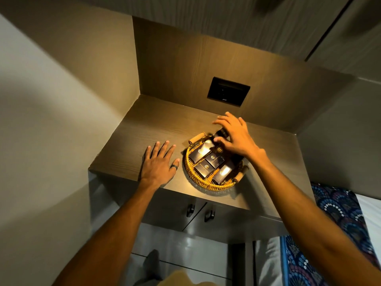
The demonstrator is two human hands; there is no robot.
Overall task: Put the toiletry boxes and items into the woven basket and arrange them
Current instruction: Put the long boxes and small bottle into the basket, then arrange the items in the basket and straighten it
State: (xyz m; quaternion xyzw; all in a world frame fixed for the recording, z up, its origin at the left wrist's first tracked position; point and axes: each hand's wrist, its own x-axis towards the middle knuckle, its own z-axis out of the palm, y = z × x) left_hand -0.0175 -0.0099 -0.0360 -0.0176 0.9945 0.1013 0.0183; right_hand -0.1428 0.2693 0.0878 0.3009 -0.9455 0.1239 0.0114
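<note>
A round woven basket (191, 172) with two wooden handles sits on a dark wooden shelf (144, 129). Inside it lie several dark toiletry boxes (214, 161) with gold logos, laid side by side at a slant. My right hand (237, 137) hovers over the basket's far side, fingers spread, its thumb and fingertips touching a dark item (219, 133) at the back rim; the item is blurred and mostly hidden. My left hand (158, 162) rests flat on the shelf just left of the basket, fingers apart, a dark ring on one finger.
A black wall socket (228, 91) is set in the back panel above the basket. Cabinet doors with two dark handles (200, 212) are below the shelf. A patterned blue cloth (340, 213) lies at the lower right. Walls close in on the left and right.
</note>
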